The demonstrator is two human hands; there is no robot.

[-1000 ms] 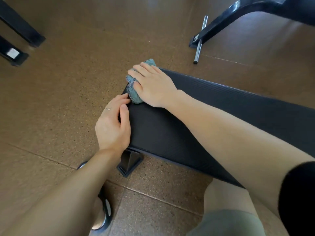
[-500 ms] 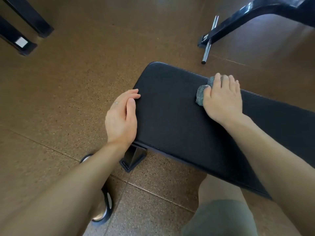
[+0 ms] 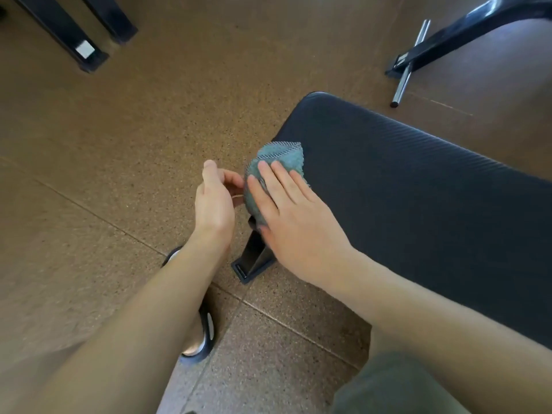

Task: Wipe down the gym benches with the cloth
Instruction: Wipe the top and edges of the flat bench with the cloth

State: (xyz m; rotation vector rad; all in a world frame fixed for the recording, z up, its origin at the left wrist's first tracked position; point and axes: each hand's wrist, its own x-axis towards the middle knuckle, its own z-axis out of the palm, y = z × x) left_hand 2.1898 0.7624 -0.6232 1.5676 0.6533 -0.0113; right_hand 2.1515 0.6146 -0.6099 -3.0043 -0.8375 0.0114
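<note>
Pressing teal stitched-edge cloth (image 3: 276, 168), right hand (image 3: 294, 219), bench (image 3: 418, 186) end

Under me runs the brown speckled floor (image 3: 125, 162), crossed by thin seams. On it stands the long black padded gym bench (image 3: 403, 186) — its ribbed top bears the bunched teal cloth (image 3: 279, 158) at the near end, and my right hand (image 3: 294, 222) presses on that cloth. The bench's black metal foot (image 3: 254, 261) rests on the floor below. Also on the floor — a thin chrome bar (image 3: 407, 70), black equipment legs (image 3: 74, 31) at upper left, another black frame base (image 3: 448, 40) at upper right, and my dark shoe (image 3: 206, 333).
</note>
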